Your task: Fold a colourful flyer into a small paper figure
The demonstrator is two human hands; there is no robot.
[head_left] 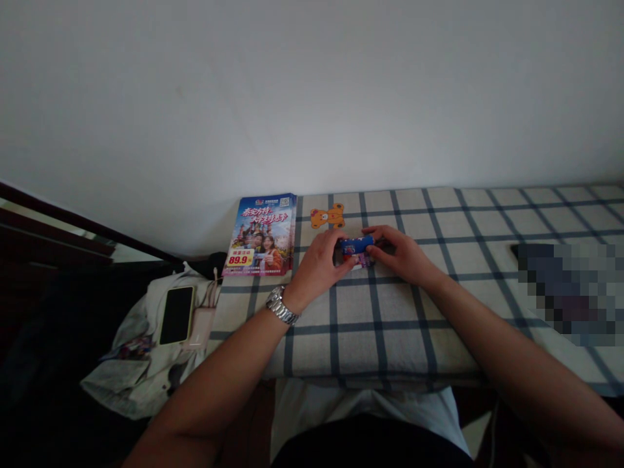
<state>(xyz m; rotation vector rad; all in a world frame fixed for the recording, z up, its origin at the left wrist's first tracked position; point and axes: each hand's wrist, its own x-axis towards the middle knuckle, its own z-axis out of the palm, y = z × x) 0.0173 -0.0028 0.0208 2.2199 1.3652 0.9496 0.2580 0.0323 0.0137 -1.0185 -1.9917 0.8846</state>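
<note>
A leaflet (357, 245), curled over so that its blue part faces up and a colourful part shows below, is between my hands on the checked cloth. My left hand (319, 265), with a silver watch on its wrist, grips the leaflet's left end between thumb and fingers. At the other end, my right hand (400, 255) pinches it, thumb toward me and fingers behind. Just beyond my left hand lies a flat orange bear cutout (327, 216). To the left sits a stack of printed leaflets (260, 235) with a blue top edge and a castle picture.
The checked tablecloth (312, 351) covers the table, which meets a white wall (312, 97). Lower left, a phone (177, 315) rests on pale fabric (121, 383) beside a pinkish flat item (201, 328). A blurred-out dark object (560, 279) lies at the right.
</note>
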